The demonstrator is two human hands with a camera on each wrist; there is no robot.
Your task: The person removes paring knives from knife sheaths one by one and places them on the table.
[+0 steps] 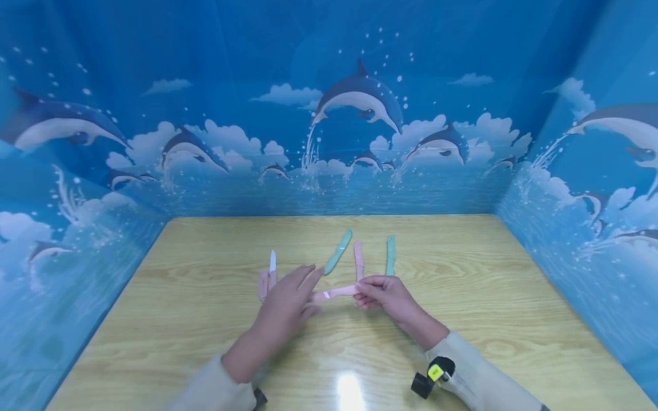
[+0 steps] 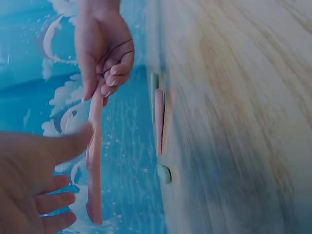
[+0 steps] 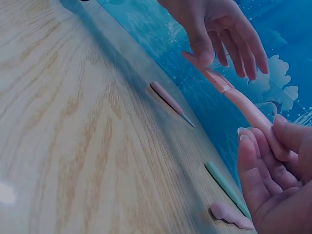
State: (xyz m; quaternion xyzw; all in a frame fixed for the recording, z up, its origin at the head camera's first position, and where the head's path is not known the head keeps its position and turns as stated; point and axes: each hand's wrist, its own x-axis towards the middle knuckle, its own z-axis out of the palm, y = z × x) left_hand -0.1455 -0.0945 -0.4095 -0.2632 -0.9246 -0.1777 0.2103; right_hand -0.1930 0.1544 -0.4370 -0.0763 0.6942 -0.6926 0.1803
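A pink knife [image 1: 336,293] in its pink sheath is being held just above the table [image 1: 462,319], near the table's middle, lying crosswise between the two hands. It is slim and rounded, and in the right wrist view a thin pale seam is showing where sheath meets handle.

The right hand [image 1: 382,294] is pinching one end of the knife, thumb and curled fingers [image 3: 258,161] closing round it. The left hand [image 1: 288,299] is lying loose at the other end: its fingers are spread and nearly straight, and the thumb [image 3: 202,48] is touching the top of the knife without any clasp around it.

Other pieces are lying flat on the table, toward its far edge. A white-bladed knife [image 1: 272,267] with a pink handle is sitting just beyond the left hand, beside a pink sheath [image 1: 263,283]. Beyond the held knife, a teal piece [image 1: 337,252] is lying aslant, a pink piece [image 1: 358,261] is pointing toward the far edge, and a second teal piece [image 1: 390,255] is lying beside it, nearer the right edge. Whether these three are knives or bare sheaths cannot be told.
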